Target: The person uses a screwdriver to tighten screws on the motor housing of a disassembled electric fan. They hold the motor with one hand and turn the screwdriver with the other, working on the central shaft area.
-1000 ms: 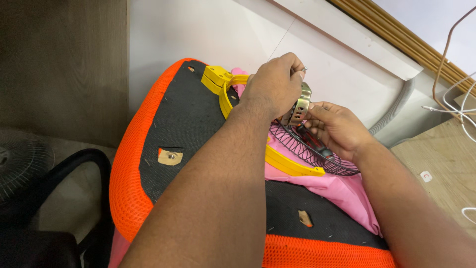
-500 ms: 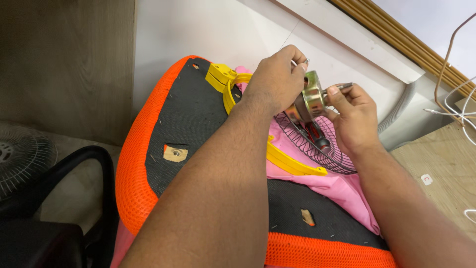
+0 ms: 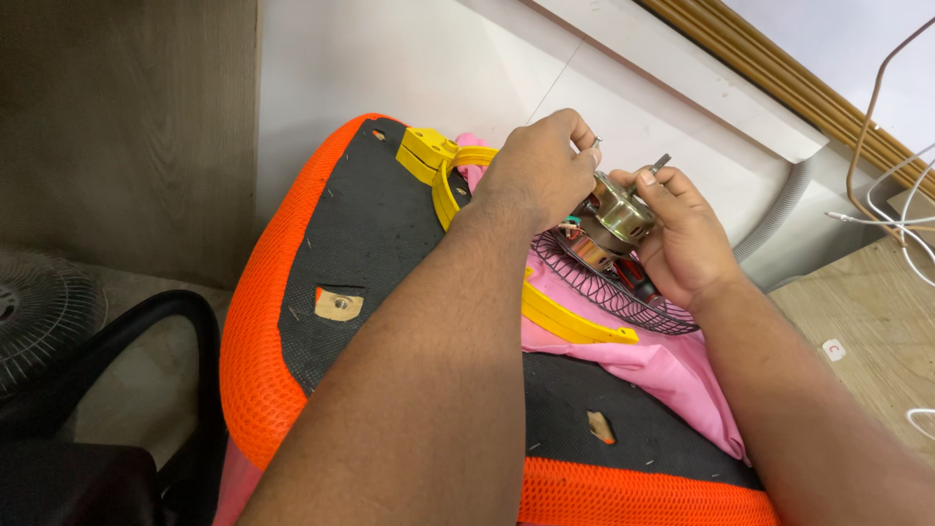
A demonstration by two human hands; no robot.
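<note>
Reaching up from the bottom edge, your two forearms cross an upturned seat (image 3: 390,244), black underneath with an orange mesh border; the frame cuts off its near end. The left forearm hides much of the black panel. A pink cloth (image 3: 672,375) lies over the seat's right side, and you cannot see how far it runs beneath your arms.

Past the cloth, a yellow ring (image 3: 565,317) curves under your left wrist; only its ends and one arc show. Beside it sits a black wire guard (image 3: 623,292), mostly covered by your hands.

Your left hand (image 3: 536,170) is curled shut over the top of a small metal motor (image 3: 614,219), knuckles toward you, so its fingertips are out of sight and you cannot tell what they pinch. Your right hand (image 3: 687,239) is closed around the motor's other side, thumb up along a thin shaft (image 3: 660,162) that sticks out above it. The motor is held between both hands, just above the guard, with coloured wires at its lower end, partly hidden. Something dark with red shows under the right palm; too little is visible to name it.

Beyond the hands stands a white panel (image 3: 409,68), with a grey hose (image 3: 779,219) and loose cables (image 3: 877,195) at the far right. At the left edge, a fan grille (image 3: 39,312) is cut off.
</note>
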